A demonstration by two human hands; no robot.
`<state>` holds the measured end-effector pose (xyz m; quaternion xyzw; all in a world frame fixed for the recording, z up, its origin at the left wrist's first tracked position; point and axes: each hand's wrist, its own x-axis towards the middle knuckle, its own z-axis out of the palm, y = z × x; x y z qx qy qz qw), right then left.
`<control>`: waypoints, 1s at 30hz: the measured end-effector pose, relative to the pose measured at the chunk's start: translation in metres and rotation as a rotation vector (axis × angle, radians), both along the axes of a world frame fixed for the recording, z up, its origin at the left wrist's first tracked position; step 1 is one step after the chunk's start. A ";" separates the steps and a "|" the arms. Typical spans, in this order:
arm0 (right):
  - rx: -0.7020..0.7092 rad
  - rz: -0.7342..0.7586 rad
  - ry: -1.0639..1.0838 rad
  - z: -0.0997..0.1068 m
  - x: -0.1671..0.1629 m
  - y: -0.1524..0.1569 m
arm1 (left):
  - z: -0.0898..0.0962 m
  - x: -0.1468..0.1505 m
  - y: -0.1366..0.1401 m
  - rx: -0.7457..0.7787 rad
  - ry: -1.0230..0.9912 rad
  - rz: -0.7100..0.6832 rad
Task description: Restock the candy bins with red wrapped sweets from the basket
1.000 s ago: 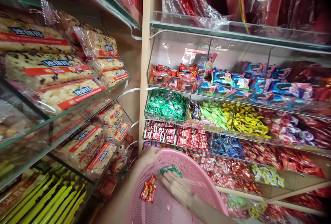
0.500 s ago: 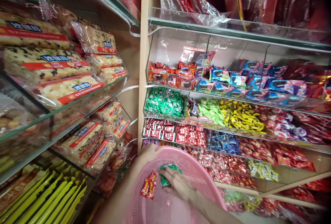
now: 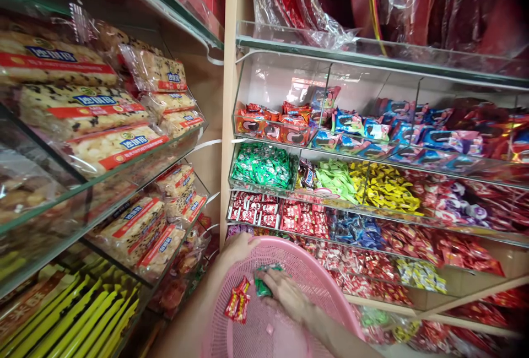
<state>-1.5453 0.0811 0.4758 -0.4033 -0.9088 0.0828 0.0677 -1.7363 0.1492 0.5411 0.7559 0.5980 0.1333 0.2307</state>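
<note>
My left hand [image 3: 239, 248] is closed over the upper left rim of a pink plastic basket [image 3: 330, 278] with a perforated wall. Inside the basket my right hand [image 3: 285, 292] has its fingers curled over some green-wrapped candies [image 3: 263, 287], partly hiding them. Left of these candies lie a few red-and-yellow wrapped candies [image 3: 238, 302], apart from the right hand. A small pale pink piece [image 3: 270, 329] rests on the basket floor below the right hand.
Glass-fronted shelves ahead hold green candies [image 3: 263, 165], yellow candies [image 3: 388, 187], red packets [image 3: 303, 217] and blue cookie packs [image 3: 349, 121]. Packaged puffed-grain cakes [image 3: 119, 146] fill the shelves on the left, close to my left arm. A wooden upright [image 3: 230, 99] divides the two sides.
The view has shifted slightly, so the upper shelves sit a little lower in the picture. Both hands keep nearly the same places on and in the basket.
</note>
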 end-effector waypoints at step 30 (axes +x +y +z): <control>0.148 -0.764 0.345 0.210 -0.073 0.167 | -0.022 -0.011 0.007 0.031 -0.090 0.034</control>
